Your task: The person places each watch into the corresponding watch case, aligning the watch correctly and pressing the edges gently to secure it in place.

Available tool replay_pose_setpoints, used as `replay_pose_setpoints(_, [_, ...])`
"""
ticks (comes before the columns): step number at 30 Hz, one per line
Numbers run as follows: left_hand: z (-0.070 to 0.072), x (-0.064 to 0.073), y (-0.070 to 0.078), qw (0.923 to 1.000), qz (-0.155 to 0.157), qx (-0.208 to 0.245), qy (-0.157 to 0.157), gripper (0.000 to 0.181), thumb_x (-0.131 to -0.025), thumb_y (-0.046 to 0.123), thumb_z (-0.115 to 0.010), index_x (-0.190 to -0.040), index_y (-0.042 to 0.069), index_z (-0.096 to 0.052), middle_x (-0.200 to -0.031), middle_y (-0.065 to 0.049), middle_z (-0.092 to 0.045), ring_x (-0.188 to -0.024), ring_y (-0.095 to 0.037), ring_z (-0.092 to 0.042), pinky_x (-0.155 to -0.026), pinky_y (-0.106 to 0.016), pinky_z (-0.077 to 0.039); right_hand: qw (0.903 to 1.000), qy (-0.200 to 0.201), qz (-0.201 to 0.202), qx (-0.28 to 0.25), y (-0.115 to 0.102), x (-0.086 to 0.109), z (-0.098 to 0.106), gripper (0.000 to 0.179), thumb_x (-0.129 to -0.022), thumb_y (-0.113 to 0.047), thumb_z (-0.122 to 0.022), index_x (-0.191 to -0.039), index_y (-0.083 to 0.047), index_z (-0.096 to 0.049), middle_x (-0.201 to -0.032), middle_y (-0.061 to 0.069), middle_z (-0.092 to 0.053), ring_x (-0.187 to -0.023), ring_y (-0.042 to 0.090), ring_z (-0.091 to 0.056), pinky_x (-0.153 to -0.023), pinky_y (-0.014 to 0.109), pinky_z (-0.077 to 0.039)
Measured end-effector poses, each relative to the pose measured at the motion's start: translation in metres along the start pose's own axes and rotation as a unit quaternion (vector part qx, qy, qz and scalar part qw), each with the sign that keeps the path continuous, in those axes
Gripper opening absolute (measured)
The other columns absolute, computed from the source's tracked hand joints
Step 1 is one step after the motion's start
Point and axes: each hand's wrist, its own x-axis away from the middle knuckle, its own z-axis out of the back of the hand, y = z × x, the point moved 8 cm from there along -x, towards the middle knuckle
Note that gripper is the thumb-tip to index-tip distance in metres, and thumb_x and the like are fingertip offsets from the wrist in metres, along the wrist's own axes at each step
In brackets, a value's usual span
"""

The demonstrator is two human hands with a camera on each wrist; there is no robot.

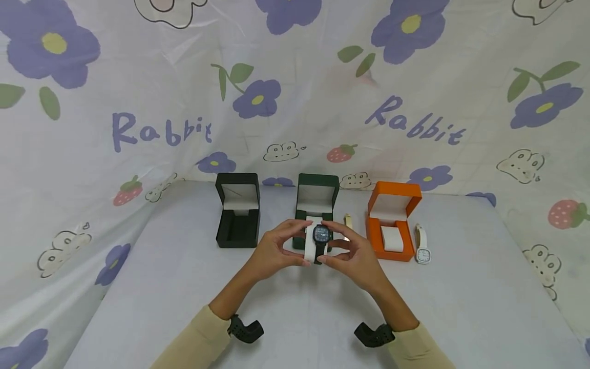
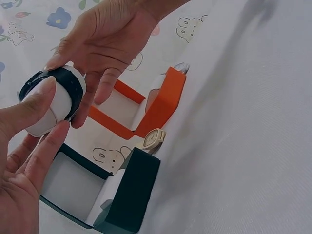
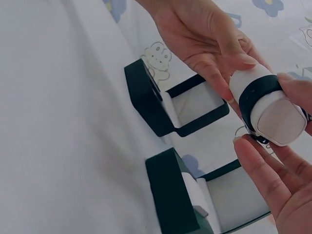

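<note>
Holding the white cushion with clamped left fingers and the watch with clamped right fingers, one should straighten the strap toward twelve o'clock.

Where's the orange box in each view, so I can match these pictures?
Head: the orange box stands right of centre.
Left wrist: just left of centre, above the green box.
Right wrist: not in it.
Shared landmark: the white cushion with a dark strap round it.
</note>
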Motion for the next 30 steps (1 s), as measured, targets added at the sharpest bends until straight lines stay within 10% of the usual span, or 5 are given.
replay_pose_setpoints(21, [-0.0072, -0.0035, 0.0035, 0.9998, -0.013, 0.012, 0.006, 0.084, -0.071, -0.006, -0.088, -0.147, 0.011, -0.056, -0.142, -0.008, -0.052, -0.119, -0.032, -0.062, -0.08, -0.039, -0.063, 0.9984, 0.042, -0.017, -0.035, 0.0013, 0.0021, 0.0062, 0.051, -0.088, -0.009, -0.081, -0.135, -0.02, -0.068, -0.142, 0.001, -0.059, -0.115, 0.037, -0.062, -0.083, 0.039, -0.062])
replay_pose_setpoints(30, [-0.0088, -0.0042, -0.0007, 1.0, -0.004, 0.006, 0.006, 0.083, -0.073, -0.005, -0.088, -0.147, 0.012, -0.055, -0.141, -0.008, -0.054, -0.118, -0.032, -0.062, -0.081, -0.044, -0.062, 0.9981, 0.014, 0.048, -0.034, -0.0069, -0.0022, 0.0063, 0.052, -0.086, 0.002, -0.079, -0.134, -0.012, -0.067, -0.138, 0.005, -0.062, -0.126, 0.026, -0.057, -0.105, 0.033, -0.051])
